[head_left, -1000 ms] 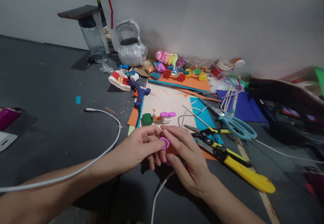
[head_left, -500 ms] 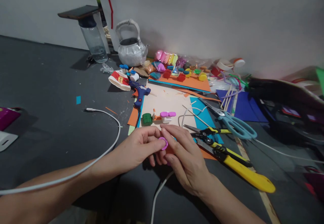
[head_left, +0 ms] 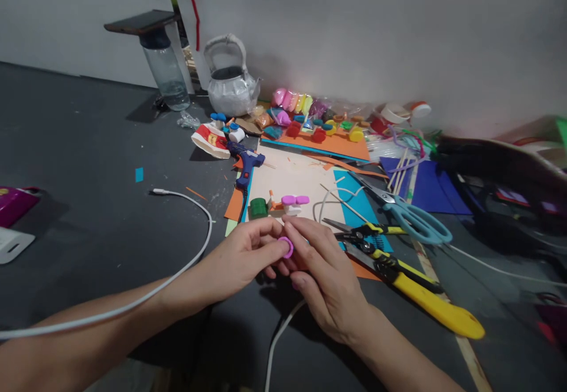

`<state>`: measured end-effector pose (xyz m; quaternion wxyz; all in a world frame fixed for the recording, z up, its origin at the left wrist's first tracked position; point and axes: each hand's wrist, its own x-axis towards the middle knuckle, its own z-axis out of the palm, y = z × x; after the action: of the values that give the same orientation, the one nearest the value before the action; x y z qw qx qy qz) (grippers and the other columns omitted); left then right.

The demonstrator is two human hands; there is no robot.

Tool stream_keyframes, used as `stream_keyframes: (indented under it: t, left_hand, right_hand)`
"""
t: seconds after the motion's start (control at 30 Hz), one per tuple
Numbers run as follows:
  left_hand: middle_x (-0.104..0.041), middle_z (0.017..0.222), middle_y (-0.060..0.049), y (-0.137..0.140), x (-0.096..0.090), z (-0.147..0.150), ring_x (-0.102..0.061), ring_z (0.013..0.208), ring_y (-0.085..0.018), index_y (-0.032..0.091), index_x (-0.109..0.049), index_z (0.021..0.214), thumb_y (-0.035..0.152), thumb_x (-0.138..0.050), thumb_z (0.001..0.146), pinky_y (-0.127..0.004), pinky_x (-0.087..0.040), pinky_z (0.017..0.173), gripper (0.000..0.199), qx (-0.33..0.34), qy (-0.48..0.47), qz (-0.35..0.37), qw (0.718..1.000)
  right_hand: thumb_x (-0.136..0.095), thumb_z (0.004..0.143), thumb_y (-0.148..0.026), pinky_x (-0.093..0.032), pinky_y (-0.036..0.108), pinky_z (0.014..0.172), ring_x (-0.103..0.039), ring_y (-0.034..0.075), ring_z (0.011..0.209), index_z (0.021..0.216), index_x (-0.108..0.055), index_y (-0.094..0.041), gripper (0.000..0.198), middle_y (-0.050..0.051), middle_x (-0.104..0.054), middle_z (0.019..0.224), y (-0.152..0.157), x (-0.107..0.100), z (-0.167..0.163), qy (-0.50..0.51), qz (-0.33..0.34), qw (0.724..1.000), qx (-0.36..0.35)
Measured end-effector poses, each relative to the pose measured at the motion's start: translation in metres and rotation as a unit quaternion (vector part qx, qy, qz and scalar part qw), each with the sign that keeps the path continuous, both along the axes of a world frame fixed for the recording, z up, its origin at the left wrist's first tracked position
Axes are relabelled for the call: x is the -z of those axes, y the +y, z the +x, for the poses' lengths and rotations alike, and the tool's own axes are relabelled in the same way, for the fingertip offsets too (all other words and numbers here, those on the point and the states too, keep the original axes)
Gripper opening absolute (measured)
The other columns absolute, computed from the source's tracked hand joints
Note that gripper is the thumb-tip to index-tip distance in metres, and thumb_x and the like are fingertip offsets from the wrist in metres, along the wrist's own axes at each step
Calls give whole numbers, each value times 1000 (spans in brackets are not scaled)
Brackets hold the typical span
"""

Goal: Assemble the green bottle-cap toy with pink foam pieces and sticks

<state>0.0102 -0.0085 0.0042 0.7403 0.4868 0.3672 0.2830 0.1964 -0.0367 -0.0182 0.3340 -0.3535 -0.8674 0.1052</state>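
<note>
A small purple ring-shaped piece (head_left: pixel 290 250) is pinched in my left hand (head_left: pixel 252 256), with the thumb pressed into its middle. My right hand (head_left: pixel 330 277) curves around it from the right, its fingers against the piece's edge and its thumb lower down. The fingers hide most of the piece. Just beyond my hands, on a cream sheet (head_left: pixel 290 176), stand a green round piece (head_left: pixel 258 207), an orange piece (head_left: pixel 277 204) and a purple-and-white piece (head_left: pixel 295 203).
To the left lies a blue glue gun (head_left: pixel 249 167); a white cable (head_left: pixel 201 206) crosses over my left forearm. On the right are blue-handled scissors (head_left: pixel 416 218), pliers (head_left: pixel 370 229) and a yellow-handled cutter (head_left: pixel 436 303). Behind stand a kettle (head_left: pixel 233 91) and a water bottle (head_left: pixel 166 73).
The right hand's thumb has shifted slightly, and the purple bit seen below it is now hidden. The purple piece stays between my hands. The view has moved a little.
</note>
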Motion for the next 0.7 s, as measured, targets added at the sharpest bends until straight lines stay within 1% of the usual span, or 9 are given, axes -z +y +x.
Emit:
stream_keyframes:
  t: [0.1,0.2,0.3,0.4,0.5,0.7]
  left_hand:
    - [-60,81,2,1,1,-1,-54,67,-7,16,-63,87,32,-61,90,-20,-46,66,16,-6,4,8,1000]
    - [-59,77,2,1,1,-1,-52,62,-7,15,-64,89,31,-62,89,-21,-45,63,16,3,7,-5,1000]
    - [-60,72,2,1,1,-1,-53,58,-7,14,-64,88,33,-64,86,-22,-45,59,18,7,3,-22,1000]
    - [-61,68,2,1,1,0,-56,56,-8,14,-64,84,35,-69,82,-23,-47,59,22,-10,-14,-42,999]
    - [-62,66,2,1,2,0,-57,56,-9,14,-64,83,37,-74,78,-23,-48,59,26,-24,-35,-59,997]
    - [-63,64,1,1,3,1,-59,55,-9,12,-64,80,36,-75,78,-23,-49,59,26,-29,-44,-72,996]
  right_hand:
    - [-41,100,-28,-47,52,103,-47,29,131,153,-31,-18,55,18,-50,141,0,1,1,-10,-1,1000,4]
    - [-41,100,-30,-47,54,102,-48,30,131,154,-30,-19,56,18,-51,142,0,2,1,-18,0,1000,7]
    - [-41,100,-31,-48,54,101,-49,30,130,154,-30,-18,56,19,-52,140,0,2,1,-21,3,1000,10]
    - [-42,100,-31,-48,53,101,-48,30,130,152,-31,-15,56,20,-52,139,0,1,1,-21,14,1000,10]
    - [-42,100,-31,-48,54,100,-49,31,130,152,-32,-16,55,20,-53,139,0,0,0,-30,17,999,9]
    - [-42,100,-29,-48,55,101,-49,30,130,152,-32,-18,54,19,-52,140,0,0,0,-22,10,1000,8]
